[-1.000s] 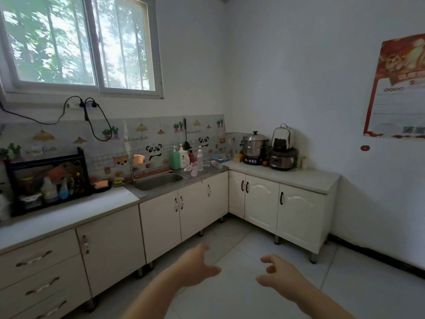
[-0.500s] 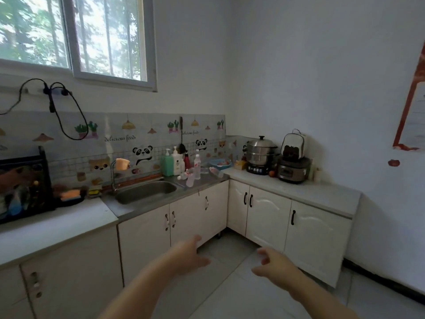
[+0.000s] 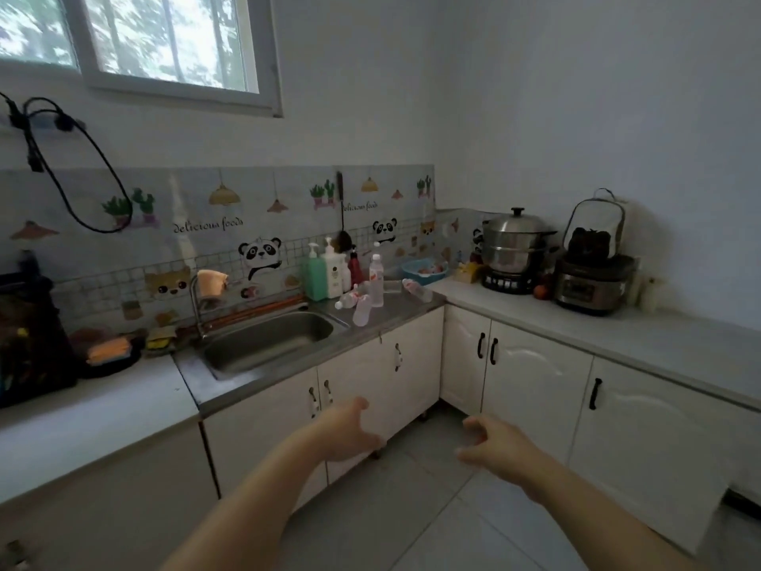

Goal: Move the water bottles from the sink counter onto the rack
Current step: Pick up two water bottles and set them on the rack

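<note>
since the earlier frames the view has closed in on the sink corner: the counter sits larger and lower, the poster at the right edge has gone out of view, and the black rack point(image 3: 29, 335) has slid to the far left edge, only partly showing. the hands keep much the same pose, reached out low in front.

the left hand point(image 3: 344, 434) is empty, fingers loosely spread and half curled, thumb up. the right hand point(image 3: 492, 445) is also empty, fingers bent in a loose claw. neither touches anything; both hang over the floor in front of the cabinet doors, well short of the counter edge.

the bottles are all on the steel counter right of the sink point(image 3: 267, 340), up and ahead of the hands. one stands upright point(image 3: 375, 278) near the soap dispensers point(image 3: 325, 272). three lie down: one point(image 3: 362, 309) nearest the front edge, its long axis running roughly toward the viewer; one point(image 3: 348, 299) just behind it, cap toward the sink; one point(image 3: 418, 289) off to the right near the corner, lying crosswise.

the cluster sits almost straight ahead, between the two hands in line of sight, slightly nearer the left hand's side; the crosswise bottle lies more toward the right hand. i judge the reach is still to come, and the rack lies well apart to the left, so a carry would cross over the sink.
</note>
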### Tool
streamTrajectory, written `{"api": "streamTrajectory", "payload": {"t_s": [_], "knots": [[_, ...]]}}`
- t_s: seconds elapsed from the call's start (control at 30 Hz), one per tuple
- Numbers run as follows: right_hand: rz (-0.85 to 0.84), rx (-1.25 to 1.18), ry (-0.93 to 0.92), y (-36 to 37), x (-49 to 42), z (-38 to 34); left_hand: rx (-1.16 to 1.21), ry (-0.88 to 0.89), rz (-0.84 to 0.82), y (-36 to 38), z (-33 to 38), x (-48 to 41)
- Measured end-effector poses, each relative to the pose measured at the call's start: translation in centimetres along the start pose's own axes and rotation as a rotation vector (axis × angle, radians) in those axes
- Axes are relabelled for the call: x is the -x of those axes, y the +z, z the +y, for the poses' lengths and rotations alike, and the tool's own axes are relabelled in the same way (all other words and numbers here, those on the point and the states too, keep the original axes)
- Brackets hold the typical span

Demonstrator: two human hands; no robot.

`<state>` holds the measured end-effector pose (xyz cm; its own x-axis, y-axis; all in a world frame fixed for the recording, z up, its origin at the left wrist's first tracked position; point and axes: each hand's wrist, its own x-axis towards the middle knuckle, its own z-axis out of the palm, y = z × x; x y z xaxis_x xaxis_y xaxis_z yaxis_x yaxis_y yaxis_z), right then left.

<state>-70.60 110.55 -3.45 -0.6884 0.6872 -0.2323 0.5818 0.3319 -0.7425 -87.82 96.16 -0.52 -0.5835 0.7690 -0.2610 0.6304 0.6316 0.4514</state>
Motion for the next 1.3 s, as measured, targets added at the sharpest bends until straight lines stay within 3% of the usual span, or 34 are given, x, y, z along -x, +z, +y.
{"api": "streamTrajectory", "payload": {"t_s": [0.33,0.9,1.03,1.3], "knots": [[-0.073,0.068,-0.023,-6.4,-19.6,-3.6,-0.04,-0.022,0.039,-5.7,5.0,-17.5],[-0.051,0.091,0.025,-9.6,-50.3,-9.5,-0.011,-0.046,-0.045,-14.0,2.1,-49.6],[-0.056,0.069,0.023,-10.4,-56.7,-11.0,0.018,-0.001,-0.001,-16.8,2.1,-55.3],[-0.099,0.079,0.054,-11.7,-67.5,-11.0,0.023,0.021,-0.08,-18.2,1.4,-65.2]]}}
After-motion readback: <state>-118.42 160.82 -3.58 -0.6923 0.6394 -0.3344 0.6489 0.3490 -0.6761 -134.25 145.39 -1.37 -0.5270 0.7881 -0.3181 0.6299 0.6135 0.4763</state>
